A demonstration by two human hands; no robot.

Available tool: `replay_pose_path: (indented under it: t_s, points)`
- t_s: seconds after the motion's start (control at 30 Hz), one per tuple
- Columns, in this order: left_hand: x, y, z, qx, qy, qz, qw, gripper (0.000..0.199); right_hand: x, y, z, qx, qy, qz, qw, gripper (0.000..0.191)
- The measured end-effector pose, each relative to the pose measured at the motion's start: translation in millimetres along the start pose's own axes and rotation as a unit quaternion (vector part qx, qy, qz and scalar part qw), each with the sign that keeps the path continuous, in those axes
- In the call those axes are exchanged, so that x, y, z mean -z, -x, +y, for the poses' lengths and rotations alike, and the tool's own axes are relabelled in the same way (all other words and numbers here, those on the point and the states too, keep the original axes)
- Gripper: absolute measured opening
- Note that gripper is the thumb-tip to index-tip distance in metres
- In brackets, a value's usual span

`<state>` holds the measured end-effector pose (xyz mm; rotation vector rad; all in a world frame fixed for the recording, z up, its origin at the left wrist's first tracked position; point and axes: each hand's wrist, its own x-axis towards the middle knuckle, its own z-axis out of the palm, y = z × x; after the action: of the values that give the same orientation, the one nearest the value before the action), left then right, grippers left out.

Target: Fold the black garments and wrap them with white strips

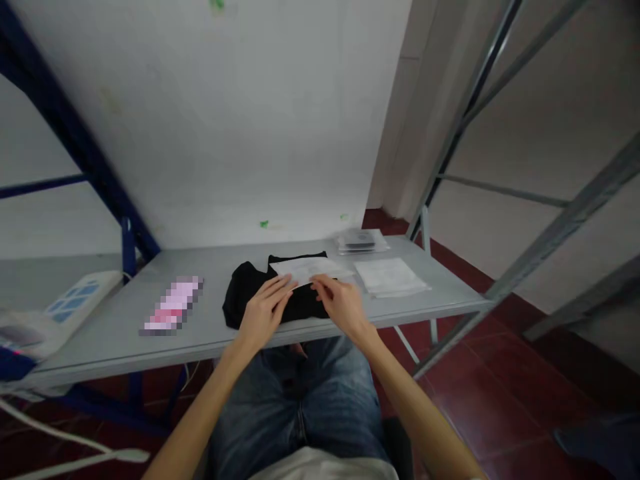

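Note:
A thin, whitish plastic bag lies over a folded black cloth on the grey table. At the bag's near edge, my left hand has its fingers and thumb closed on the left part of that edge. My right hand pinches the same edge a little to the right, its fingers curled. Between the two hands, the black cloth shows below the bag. Part of the cloth is hidden under the bag and my hands.
To the right lies a stack of flat whitish bags, with packaged dark items behind it. A phone with a blurred screen and a white power strip are on the left. Metal frame posts rise at the table's sides.

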<state>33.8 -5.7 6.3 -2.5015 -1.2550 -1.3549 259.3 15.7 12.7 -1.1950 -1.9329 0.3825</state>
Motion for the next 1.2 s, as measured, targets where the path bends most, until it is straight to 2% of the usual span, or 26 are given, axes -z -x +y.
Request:
replay_pose_path:
  t_s: [0.3, 0.57, 0.9, 1.03, 1.2]
  points:
    - [1.6, -1.2, -1.9, -0.013, 0.0, -0.014, 1.0, 0.036, -0.4, -1.3, 10.0, 0.028, 0.037, 0.043, 0.998, 0.026]
    - [6.4, -1.9, -9.2, -0.03, -0.002, 0.004, 1.0, 0.035, 8.9, -6.7, 22.9, -0.008, 0.075, 0.072, 0.995, 0.025]
    - [12.1, -1.6, -11.4, -0.002, 0.028, 0.014, 1.0, 0.035, 28.4, -7.4, 28.9, -0.077, 0.09, 0.082, 0.99, 0.027]
    - [15.7, -2.9, -10.8, 0.019, 0.052, 0.016, 0.998, 0.035, 32.1, -9.3, 22.7, -0.076, 0.027, 0.074, 0.994, 0.025]
    - [17.0, -5.5, -3.9, 0.027, 0.059, 0.029, 0.997, 0.035, 32.7, -12.2, 17.3, -0.116, -0.161, 0.012, 0.98, 0.034]
